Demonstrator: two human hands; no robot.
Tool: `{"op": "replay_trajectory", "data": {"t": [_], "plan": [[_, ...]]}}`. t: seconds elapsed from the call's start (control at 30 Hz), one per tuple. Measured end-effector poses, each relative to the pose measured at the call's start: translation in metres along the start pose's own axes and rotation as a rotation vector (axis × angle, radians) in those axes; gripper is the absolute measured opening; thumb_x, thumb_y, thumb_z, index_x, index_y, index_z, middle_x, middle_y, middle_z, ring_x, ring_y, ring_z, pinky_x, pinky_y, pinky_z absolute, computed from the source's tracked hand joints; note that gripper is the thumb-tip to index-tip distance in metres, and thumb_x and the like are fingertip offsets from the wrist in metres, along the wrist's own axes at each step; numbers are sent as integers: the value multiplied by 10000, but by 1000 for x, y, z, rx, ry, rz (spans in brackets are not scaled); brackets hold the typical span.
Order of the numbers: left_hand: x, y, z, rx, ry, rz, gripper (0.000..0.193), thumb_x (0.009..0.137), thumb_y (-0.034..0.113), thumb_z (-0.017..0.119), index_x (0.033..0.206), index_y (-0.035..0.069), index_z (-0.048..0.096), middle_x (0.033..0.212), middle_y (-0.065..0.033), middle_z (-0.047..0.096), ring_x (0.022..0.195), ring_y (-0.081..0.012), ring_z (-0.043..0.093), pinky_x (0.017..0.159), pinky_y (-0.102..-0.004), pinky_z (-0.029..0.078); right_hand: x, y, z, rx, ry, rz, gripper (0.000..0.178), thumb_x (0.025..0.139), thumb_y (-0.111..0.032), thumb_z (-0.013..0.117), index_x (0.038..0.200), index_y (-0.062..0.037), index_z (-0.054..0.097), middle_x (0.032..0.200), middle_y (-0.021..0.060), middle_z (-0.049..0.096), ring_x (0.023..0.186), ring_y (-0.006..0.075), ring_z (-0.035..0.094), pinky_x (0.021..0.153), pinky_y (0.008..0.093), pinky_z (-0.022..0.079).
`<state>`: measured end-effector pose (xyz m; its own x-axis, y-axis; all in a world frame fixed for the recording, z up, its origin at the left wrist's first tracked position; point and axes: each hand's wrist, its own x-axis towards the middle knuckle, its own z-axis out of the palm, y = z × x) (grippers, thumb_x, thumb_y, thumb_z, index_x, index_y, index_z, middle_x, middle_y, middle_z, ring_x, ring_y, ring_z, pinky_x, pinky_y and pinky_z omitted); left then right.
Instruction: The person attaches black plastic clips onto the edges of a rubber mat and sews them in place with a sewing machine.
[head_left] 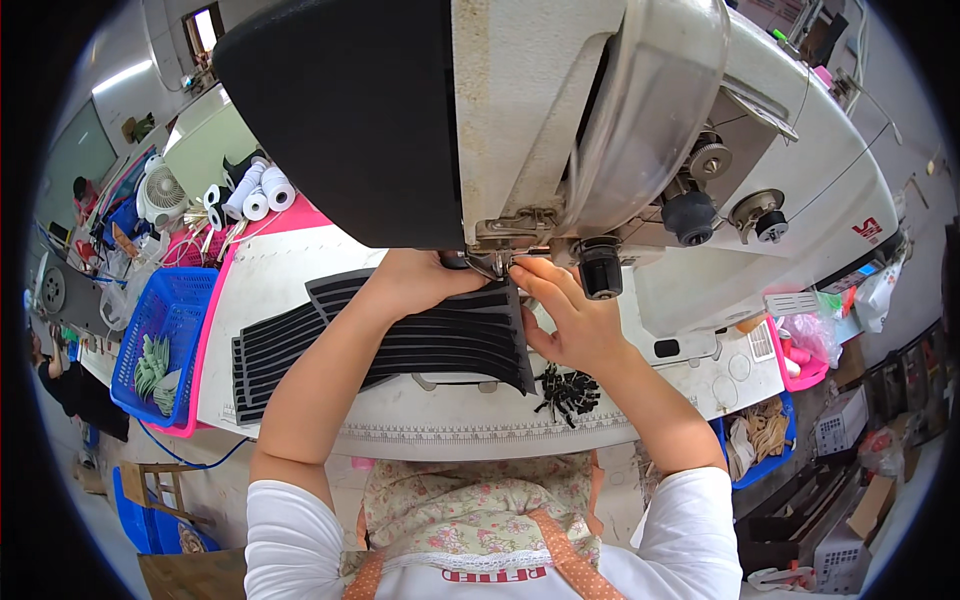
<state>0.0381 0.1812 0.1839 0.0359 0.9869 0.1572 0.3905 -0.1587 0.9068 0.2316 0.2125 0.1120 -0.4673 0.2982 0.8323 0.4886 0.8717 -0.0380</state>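
A piece of black-and-grey striped fabric (430, 345) lies on the sewing machine bed, its far right corner by the presser foot (495, 264). My left hand (425, 280) reaches over the fabric, closed on its far edge just left of the foot. The machine head hides part of those fingers. Right of the foot, my right hand (570, 315) pinches the fabric's right edge, with the fingertips close to the needle area. The sewing machine head (530, 130) stands over both hands. Short black scraps (568, 393) lie in a pile below my right hand.
White thread cones (258, 190) and a blue basket (165, 330) with pale green pieces stand left of the white table (270, 275). A second blue basket (765, 440) with beige pieces and a pink tray (805, 368) are at right. A white fan (160, 192) stands far left.
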Motion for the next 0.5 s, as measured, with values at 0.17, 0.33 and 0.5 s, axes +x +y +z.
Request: {"op": "replay_trajectory", "data": {"t": [0.17, 0.33, 0.5], "plan": [[2, -3, -2, 13, -9, 27, 302, 630, 44, 682, 924, 6, 621, 789, -39, 635, 650, -101, 546, 596, -202, 449, 3, -2, -5, -32, -38, 7, 509, 596, -48, 619, 1096, -91, 537, 1113, 10, 568, 778, 106, 591, 543, 177, 442], [2, -1, -4, 79, -25, -15, 316, 631, 58, 691, 936, 10, 622, 799, -37, 638, 661, -104, 551, 611, -210, 452, 4, -4, -7, -19, -34, 7, 510, 598, -50, 617, 1099, -92, 533, 1114, 6, 567, 763, 102, 590, 528, 177, 439], [2, 4, -4, 125, -47, -51, 322, 632, 66, 696, 941, 11, 623, 820, -44, 644, 688, -116, 568, 630, -218, 457, 4, -3, -7, -3, -23, 5, 515, 599, -48, 616, 1105, -91, 529, 1118, 5, 565, 758, 104, 590, 529, 178, 438]]}}
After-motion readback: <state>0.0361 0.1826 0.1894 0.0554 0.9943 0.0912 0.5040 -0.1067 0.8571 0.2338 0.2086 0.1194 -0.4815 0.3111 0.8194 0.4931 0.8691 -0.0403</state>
